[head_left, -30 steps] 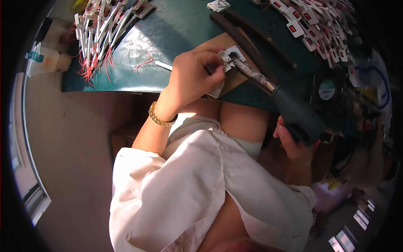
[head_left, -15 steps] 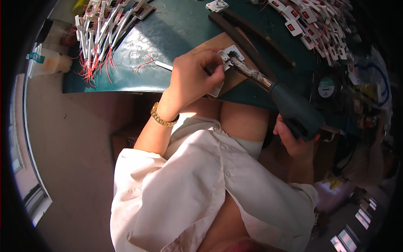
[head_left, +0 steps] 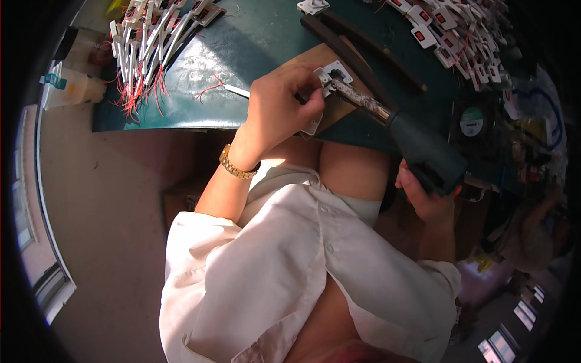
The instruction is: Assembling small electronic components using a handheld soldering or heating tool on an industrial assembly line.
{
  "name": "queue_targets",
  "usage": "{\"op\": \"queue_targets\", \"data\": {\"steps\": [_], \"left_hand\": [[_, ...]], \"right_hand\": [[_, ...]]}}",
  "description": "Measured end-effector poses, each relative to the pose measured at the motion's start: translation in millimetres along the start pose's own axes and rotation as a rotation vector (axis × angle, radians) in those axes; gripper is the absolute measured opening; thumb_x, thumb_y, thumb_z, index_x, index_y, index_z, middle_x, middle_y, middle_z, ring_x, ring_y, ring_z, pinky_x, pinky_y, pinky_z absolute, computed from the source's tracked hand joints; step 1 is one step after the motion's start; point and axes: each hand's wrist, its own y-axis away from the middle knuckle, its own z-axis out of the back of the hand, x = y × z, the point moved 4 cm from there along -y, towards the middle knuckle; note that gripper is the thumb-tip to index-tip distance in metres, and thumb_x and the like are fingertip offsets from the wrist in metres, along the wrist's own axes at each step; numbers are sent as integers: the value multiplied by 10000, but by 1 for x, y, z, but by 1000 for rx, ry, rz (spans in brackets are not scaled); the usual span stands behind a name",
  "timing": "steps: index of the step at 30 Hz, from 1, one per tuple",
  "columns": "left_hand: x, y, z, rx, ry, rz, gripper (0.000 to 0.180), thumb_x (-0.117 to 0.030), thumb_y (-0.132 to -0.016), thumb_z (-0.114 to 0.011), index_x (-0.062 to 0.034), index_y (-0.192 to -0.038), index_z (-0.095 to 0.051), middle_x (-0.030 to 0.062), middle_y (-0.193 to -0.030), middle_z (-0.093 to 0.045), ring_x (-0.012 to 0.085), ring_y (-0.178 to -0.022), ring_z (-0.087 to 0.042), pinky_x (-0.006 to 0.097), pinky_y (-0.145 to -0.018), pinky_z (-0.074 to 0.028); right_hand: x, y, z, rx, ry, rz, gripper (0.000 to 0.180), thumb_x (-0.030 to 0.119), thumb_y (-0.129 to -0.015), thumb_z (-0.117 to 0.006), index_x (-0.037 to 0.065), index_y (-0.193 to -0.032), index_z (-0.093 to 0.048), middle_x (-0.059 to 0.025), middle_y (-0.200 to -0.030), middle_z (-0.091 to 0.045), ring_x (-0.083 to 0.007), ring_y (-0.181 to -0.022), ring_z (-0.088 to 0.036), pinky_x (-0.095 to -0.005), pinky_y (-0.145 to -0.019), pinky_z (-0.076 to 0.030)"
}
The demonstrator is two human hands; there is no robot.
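My left hand [head_left: 281, 106], a gold watch [head_left: 237, 164] on its wrist, is closed in a pinch on a white plastic part [head_left: 324, 77] above a brown board. A white stem [head_left: 237, 91] with thin red wires sticks out on the hand's left side. Whether it joins the pinched part is hidden under my palm. My right hand [head_left: 430, 196] wraps round the handle of a dark green gun-shaped tool [head_left: 423, 148] with a long, stained metal barrel [head_left: 360, 101]. The barrel's tip meets the white part, just right of my left fingertips.
Two dark bars [head_left: 375, 51] lie across the green table [head_left: 260, 36] and the brown board [head_left: 348, 109]. Piled white parts with red wires [head_left: 145, 48] are at left; more white pieces [head_left: 451, 36] heap at far right. A black round-faced object [head_left: 471, 121] stands right.
The tool's barrel has shifted very slightly at the white part. Both hands keep their grips; the whole view has moved a little.
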Motion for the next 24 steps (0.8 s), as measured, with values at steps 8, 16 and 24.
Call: {"op": "queue_targets", "data": {"steps": [8, 16, 24], "left_hand": [[1, 1, -1, -12, -7, -12, 67, -72, -732, -697, -33, -770, -657, 111, -1027, -726, 211, -670, -685, 296, -615, -545], [4, 2, -2, -13, -7, 1, 72, -88, -740, -698, -40, -784, -667, 97, -1034, -729, 203, -647, -676, 291, -614, -542], [6, 2, -3, -20, 8, -6, 82, -88, -746, -700, -32, -797, -669, 85, -1022, -729, 197, -658, -677, 286, -618, -542]], "right_hand": [[10, -8, 0, 18, -15, -11, 109, 39, -882, -659, 10, -977, -614, -36, -787, -625, -82, -640, -586, -217, -532, -458], [15, -6, 2, 51, 202, 54, 493, 78, -775, -804, -46, -1164, -528, -110, -1046, -650, -185, -896, -652, -299, -756, -525], [22, -18, -1, -5, 1, 43, 294, 60, -811, -747, -15, -1066, -618, -75, -913, -649, -144, -765, -627, -266, -648, -500]]}}
